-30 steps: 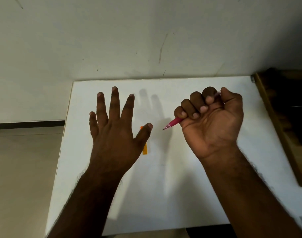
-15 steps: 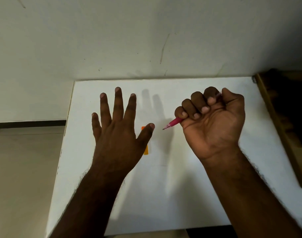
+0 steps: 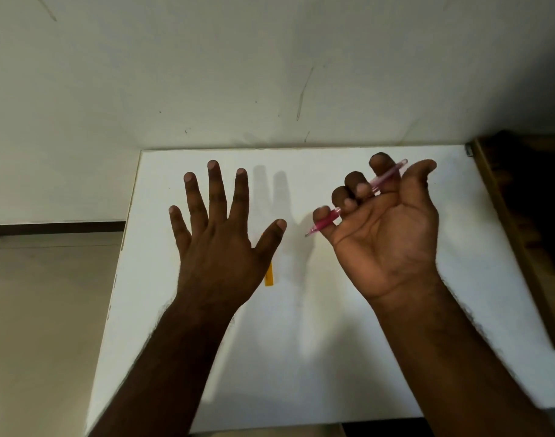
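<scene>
Your left hand [image 3: 219,247] is spread open over the flat white bench [image 3: 301,357], fingers straight, back upward. A small orange strip [image 3: 269,277] lies on the bench, partly hidden under that hand's thumb side. Your right hand [image 3: 386,244] faces palm up, fingers curled around a translucent pink pen [image 3: 328,219]. The pen tip points left and the thumb is lifted clear.

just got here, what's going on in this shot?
A person holds both hands above a white table. The right hand is palm up, fingers curled round a pink pen whose tip points left. The left hand is open, fingers spread, holding nothing. An orange strip lies on the table, partly hidden behind the left hand.
</scene>
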A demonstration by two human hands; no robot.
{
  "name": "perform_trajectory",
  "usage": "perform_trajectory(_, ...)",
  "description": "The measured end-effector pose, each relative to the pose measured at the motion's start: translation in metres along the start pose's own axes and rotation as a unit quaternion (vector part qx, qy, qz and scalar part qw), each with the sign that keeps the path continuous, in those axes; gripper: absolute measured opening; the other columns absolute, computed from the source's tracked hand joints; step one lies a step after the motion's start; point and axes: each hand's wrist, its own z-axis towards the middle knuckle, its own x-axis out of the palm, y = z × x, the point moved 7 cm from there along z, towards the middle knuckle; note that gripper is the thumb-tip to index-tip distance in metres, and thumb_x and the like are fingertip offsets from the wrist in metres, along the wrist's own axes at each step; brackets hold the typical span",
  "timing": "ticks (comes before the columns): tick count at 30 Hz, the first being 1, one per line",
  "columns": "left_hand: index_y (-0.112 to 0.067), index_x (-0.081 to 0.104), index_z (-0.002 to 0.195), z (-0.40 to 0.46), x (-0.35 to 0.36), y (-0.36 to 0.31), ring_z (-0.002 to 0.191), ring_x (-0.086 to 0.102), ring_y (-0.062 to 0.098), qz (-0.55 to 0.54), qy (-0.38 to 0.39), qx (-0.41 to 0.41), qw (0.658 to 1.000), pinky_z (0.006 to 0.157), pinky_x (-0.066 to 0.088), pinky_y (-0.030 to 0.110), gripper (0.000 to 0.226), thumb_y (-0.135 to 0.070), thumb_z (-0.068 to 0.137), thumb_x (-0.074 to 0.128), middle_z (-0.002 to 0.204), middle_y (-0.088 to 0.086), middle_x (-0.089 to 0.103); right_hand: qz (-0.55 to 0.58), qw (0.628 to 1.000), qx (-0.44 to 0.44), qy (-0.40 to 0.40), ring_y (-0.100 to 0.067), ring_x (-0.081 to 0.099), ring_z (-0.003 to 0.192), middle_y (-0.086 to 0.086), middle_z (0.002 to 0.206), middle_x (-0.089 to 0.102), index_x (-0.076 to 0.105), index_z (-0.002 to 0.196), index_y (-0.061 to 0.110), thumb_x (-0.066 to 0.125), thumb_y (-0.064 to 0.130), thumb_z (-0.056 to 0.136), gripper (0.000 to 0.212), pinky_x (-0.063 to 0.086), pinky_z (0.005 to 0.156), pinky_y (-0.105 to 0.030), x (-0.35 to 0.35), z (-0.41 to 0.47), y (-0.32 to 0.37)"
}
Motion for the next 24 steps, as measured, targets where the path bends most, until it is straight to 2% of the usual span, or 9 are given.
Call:
perform_trajectory(2,-0.033,-0.012,0.159,0.0021,0.0007,0.0000,0.150,-0.031,0.028,0.004,-0.003,-0.009,1.000,0.121,-0.005,0.062,0.088,-0.078,0.091,0.021,0.166,0.001,-0.027,0.015,1.000,0.013,0.005,-0.015,0.035,0.061,0.003,0.067,0.040,0.056,0.078,0.021,0.036,0.059,0.100,0.049,0.036,0.065,-0.034,0.0014,-0.0010,-0.0013)
perform_trajectory(5,-0.033,-0.012,0.159,0.0021,-0.0012,0.0000,0.151,-0.029,0.028,0.005,-0.019,-0.018,1.000,0.120,-0.005,0.063,0.090,-0.081,0.090,0.019,0.167,0.002,-0.025,0.033,0.999,0.006,0.000,-0.016,0.028,0.058,0.003,0.062,0.032,0.046,0.067,0.020,0.037,0.049,0.096,0.042,0.033,0.060,-0.032,-0.0003,-0.0025,0.0006)
perform_trajectory(11,-0.033,-0.012,0.159,-0.0002,-0.0018,-0.0009,0.151,-0.028,0.028,0.014,-0.028,-0.022,0.999,0.120,-0.005,0.063,0.092,-0.084,0.088,0.017,0.167,0.004,-0.023,0.063,0.998,-0.005,0.026,-0.017,0.027,0.059,0.003,0.060,0.032,0.047,0.068,0.019,0.036,0.054,0.096,0.046,0.031,0.062,-0.034,0.0043,-0.0027,0.0045)
perform_trajectory(21,-0.034,-0.013,0.158,-0.0011,-0.0016,-0.0013,0.152,-0.027,0.028,0.009,-0.025,-0.022,0.999,0.120,-0.005,0.062,0.093,-0.085,0.086,0.014,0.168,0.004,-0.021,0.046,0.998,-0.011,0.036,-0.017,0.026,0.058,0.003,0.060,0.032,0.046,0.068,0.019,0.041,0.049,0.091,0.038,0.031,0.061,-0.034,0.0061,-0.0042,0.0063)
perform_trajectory(24,-0.034,-0.015,0.158,-0.0004,-0.0018,-0.0008,0.151,-0.027,0.027,0.007,-0.022,-0.025,0.999,0.120,-0.006,0.061,0.093,-0.086,0.086,0.014,0.167,0.003,-0.022,0.043,0.998,-0.010,0.036,-0.017,0.026,0.059,0.003,0.060,0.032,0.044,0.068,0.019,0.037,0.048,0.095,0.040,0.030,0.062,-0.034,0.0063,-0.0041,0.0064)
